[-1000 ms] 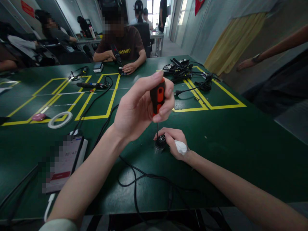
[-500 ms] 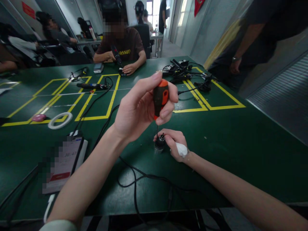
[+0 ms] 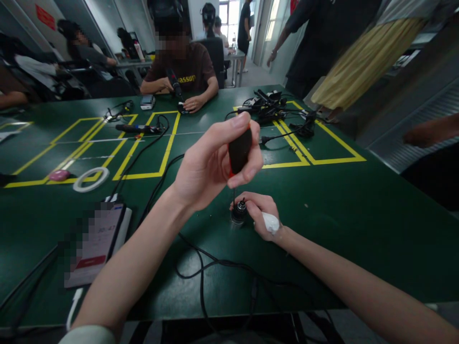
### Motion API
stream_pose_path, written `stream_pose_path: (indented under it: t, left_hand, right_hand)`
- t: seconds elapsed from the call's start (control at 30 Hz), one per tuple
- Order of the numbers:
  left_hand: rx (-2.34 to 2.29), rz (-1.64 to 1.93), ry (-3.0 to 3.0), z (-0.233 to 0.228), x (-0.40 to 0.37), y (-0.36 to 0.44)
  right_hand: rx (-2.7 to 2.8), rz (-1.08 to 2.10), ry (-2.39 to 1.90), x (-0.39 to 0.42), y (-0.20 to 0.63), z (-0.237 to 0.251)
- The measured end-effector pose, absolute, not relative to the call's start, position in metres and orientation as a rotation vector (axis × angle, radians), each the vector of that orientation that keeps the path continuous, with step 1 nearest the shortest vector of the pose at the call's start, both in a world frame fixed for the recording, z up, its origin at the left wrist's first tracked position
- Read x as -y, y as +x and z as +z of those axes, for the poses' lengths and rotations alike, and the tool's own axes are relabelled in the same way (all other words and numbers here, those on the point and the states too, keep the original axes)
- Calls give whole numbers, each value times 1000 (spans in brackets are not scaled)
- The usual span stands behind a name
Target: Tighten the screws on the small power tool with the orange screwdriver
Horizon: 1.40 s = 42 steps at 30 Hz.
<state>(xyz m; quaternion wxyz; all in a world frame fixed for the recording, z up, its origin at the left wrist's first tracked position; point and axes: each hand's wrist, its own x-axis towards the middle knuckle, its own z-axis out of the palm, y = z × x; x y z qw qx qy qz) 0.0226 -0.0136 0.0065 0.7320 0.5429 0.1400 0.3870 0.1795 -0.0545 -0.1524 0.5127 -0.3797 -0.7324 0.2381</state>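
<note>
My left hand (image 3: pixel 218 153) is wrapped round the handle of an orange and black screwdriver (image 3: pixel 240 149). Its thin shaft points down to the edge of a small round black part (image 3: pixel 239 211) on the table; the tip's exact seat is too small to make out. My right hand (image 3: pixel 261 212), with a white patch on its back, pinches that part from the right side. The part stands upright, with a stepped metal and black top and a small pin. Its lower end looks clear or shiny.
A phone (image 3: pixel 95 243) lies at the left beside a roll of white tape (image 3: pixel 91 179) and a pink object (image 3: pixel 60 175). Black cables (image 3: pixel 222 262) loop in front of me. Behind are a cable pile (image 3: pixel 265 102) and a black tool (image 3: pixel 138 128). A co-worker (image 3: pixel 186 71) sits opposite; people stand at right.
The screwdriver handle has turned in my left hand, its black side now showing, with the fingers shifted round it. My right hand and the part stay put. People at the right have moved.
</note>
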Motion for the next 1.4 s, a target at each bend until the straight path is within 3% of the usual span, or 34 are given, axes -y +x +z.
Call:
stream_pose_path:
  t: [1.4]
  left_hand:
    - [-301,854,1221,4,7,20]
  right_hand:
    - [1810,609,-772,53,177,-152]
